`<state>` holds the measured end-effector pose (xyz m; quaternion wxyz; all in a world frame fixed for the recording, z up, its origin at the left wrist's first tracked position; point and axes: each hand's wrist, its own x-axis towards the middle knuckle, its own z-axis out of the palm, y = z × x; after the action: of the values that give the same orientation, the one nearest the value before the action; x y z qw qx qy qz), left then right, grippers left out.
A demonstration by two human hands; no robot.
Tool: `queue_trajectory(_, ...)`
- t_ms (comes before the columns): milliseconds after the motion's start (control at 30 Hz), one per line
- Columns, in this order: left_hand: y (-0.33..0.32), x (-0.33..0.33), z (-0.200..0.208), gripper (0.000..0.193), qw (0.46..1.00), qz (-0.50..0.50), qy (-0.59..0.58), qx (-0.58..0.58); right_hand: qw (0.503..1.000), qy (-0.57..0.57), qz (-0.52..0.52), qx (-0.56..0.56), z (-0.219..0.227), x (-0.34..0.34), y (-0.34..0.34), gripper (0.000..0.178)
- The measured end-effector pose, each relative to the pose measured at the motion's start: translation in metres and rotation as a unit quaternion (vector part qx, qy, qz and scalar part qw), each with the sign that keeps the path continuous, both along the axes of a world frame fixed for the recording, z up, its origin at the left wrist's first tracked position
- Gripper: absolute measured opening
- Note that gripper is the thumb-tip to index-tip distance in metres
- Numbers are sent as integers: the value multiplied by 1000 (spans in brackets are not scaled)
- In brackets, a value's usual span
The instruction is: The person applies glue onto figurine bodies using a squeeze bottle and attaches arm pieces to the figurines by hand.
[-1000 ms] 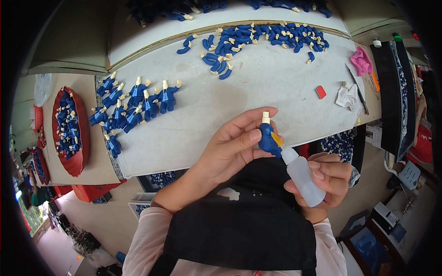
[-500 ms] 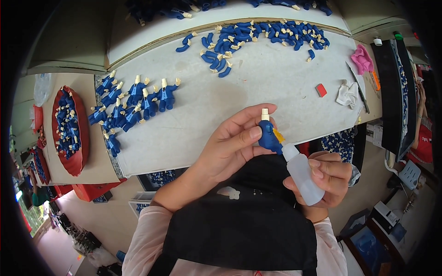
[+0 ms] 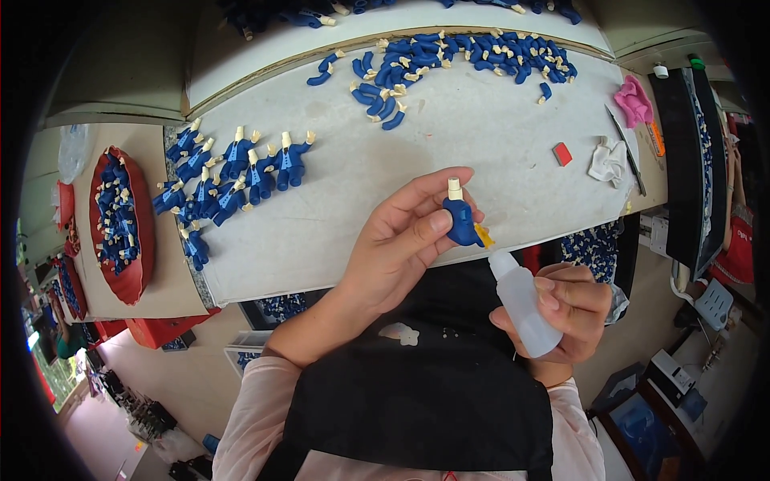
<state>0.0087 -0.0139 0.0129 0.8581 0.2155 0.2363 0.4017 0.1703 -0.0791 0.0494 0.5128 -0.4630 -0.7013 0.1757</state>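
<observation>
In my left hand (image 3: 399, 240), pinched between thumb and fingers, is a small blue toy figure body (image 3: 460, 226) with a cream neck pointing up. An orange-yellow piece (image 3: 484, 236) shows at its lower right side; whether it belongs to the figure or to the nozzle, I cannot tell. My right hand (image 3: 581, 305) is closed around a translucent white squeeze bottle (image 3: 528, 311), tilted with its nozzle toward the figure's lower end. Several blue figures (image 3: 233, 172) with cream necks and hands lie on the table's left. Loose blue arms (image 3: 449, 60) are heaped along the back.
A red basin (image 3: 144, 232) of blue parts stands at left. On the white table (image 3: 337, 208), toward the right, lie a small red block (image 3: 562, 154), a crumpled white cloth (image 3: 608, 163), a pink cloth (image 3: 633, 102), a thin dark tool (image 3: 625, 148) and an orange-handled tool (image 3: 656, 139).
The figure has turned in my left hand and moved slightly up and left. The bottle has shifted a little left, its nozzle now pointing at the figure's lower end.
</observation>
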Motion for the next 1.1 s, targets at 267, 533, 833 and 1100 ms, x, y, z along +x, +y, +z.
queue_trajectory(267,1,0,-2,39,1000,9,0,16,1000,-3,5,8,0,-1,5,50)
queue_trajectory(533,1,-2,-8,40,997,-35,-58,-38,1000,19,-9,6,-3,-5,7,46)
queue_trajectory(833,-1,1,-6,41,994,-61,-71,-52,999,32,-17,10,-4,-3,6,43)
queue_trajectory(1100,-1,2,-5,40,994,-64,-64,-59,999,20,-24,20,-6,-2,5,43)
